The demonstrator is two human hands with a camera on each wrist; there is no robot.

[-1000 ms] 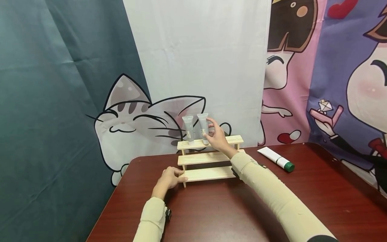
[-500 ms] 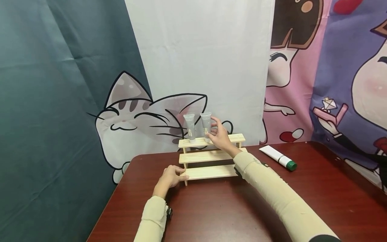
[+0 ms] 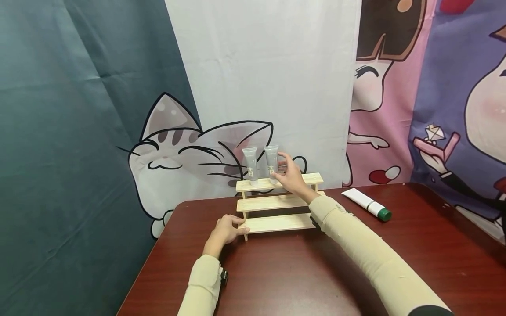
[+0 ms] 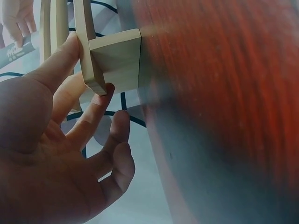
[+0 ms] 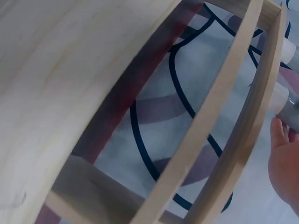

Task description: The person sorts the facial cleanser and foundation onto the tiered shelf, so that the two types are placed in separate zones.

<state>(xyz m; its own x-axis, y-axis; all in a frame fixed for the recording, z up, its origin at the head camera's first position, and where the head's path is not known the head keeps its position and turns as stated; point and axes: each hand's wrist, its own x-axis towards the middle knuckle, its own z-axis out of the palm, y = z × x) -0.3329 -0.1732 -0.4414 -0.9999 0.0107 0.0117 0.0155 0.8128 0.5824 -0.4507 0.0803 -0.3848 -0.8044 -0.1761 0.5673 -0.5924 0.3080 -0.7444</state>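
Note:
A three-step wooden display rack (image 3: 278, 223) stands on the table. On its top step two clear soft squeeze tubes stand cap down, side by side. My right hand (image 3: 292, 177) holds the right tube (image 3: 271, 157) between thumb and fingers; its cap appears to meet the step. The left tube (image 3: 250, 161) stands untouched beside it. My left hand (image 3: 227, 229) pinches the left end of the bottom step, and in the left wrist view the thumb and a fingertip press the wooden edge (image 4: 96, 79). In the right wrist view only part of the right hand (image 5: 284, 163) shows at the edge.
A white tube with a green cap (image 3: 365, 203) lies on the table right of the rack, beyond the right forearm. The dark red table (image 3: 284, 272) ends at a printed cloth backdrop (image 3: 272, 66) close behind the rack.
The head view has shifted slightly, so the whole scene sits a little differently. The right tube stands a little straighter than a second ago. Both hands keep their holds.

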